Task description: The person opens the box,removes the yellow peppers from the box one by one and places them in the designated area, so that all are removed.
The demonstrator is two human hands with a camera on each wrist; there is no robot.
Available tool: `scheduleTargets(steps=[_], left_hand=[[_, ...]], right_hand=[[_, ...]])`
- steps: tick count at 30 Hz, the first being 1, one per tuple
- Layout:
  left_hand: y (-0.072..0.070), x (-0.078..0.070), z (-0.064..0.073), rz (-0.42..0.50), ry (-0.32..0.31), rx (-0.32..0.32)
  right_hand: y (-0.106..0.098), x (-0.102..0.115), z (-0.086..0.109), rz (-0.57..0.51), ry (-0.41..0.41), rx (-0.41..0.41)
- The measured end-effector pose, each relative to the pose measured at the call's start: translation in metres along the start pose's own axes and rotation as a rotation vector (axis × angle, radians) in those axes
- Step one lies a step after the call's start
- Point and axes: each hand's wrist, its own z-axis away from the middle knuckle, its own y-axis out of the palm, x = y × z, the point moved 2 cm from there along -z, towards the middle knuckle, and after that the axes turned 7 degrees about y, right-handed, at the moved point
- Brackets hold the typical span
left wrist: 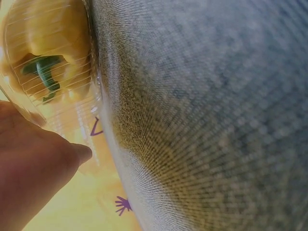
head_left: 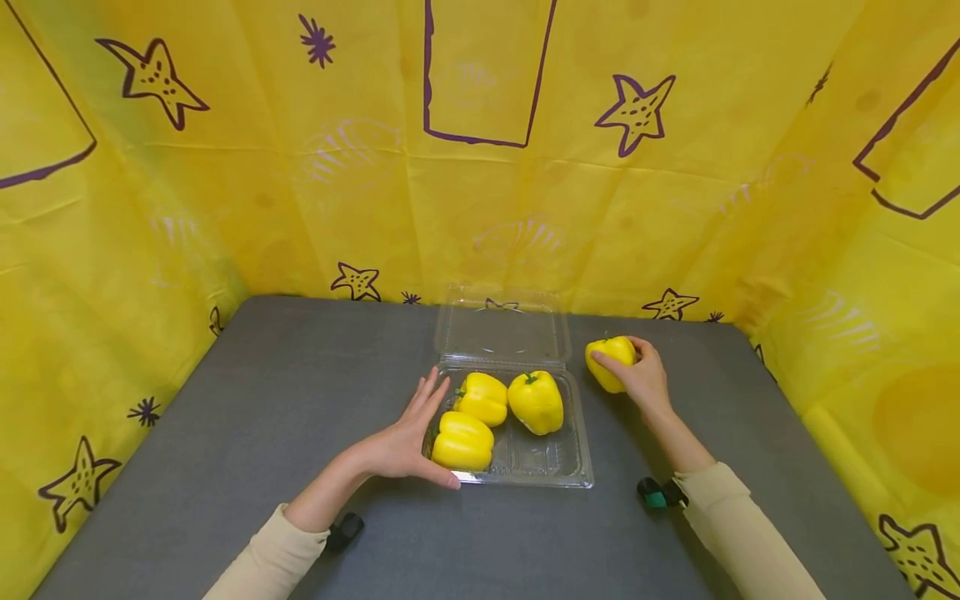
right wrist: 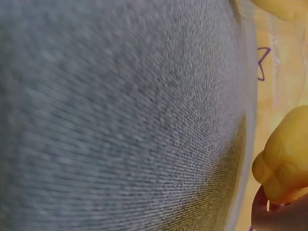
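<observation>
A clear plastic clamshell container (head_left: 573,433) lies on the table with its lid (head_left: 502,333) tipped back. Inside it are three yellow bell peppers: one at the back left (head_left: 482,398), one at the front left (head_left: 462,442) and one at the right (head_left: 536,403). My left hand (head_left: 401,437) rests along the container's left side, fingers extended and thumb by the front edge. In the left wrist view, a pepper's green stem (left wrist: 45,74) shows through the ribbed wall. Right of the container, my right hand (head_left: 643,377) grips another yellow bell pepper (head_left: 609,363) between thumb and fingers.
The dark grey table (head_left: 300,358) spreads under everything. A yellow curtain (head_left: 510,200) printed with starfish and fish encloses the back and both sides. Each wrist carries a dark strapped device, on the left (head_left: 345,532) and on the right (head_left: 660,493).
</observation>
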Motion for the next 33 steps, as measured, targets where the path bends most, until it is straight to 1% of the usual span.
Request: scheduleTargets(steps=[10, 23, 33], left_hand=[[0.001, 0.000, 0.000, 0.007, -0.006, -0.001], [0.000, 0.000, 0.000, 0.011, -0.012, 0.003], [0.000, -0.001, 0.000, 0.014, -0.014, 0.008]], right_hand=[[0.007, 0.001, -0.012, 0.105, -0.031, -0.014], [0.020, 0.006, -0.024, 0.191, -0.109, -0.030], [0.027, 0.005, -0.027, 0.234, -0.159, -0.043]])
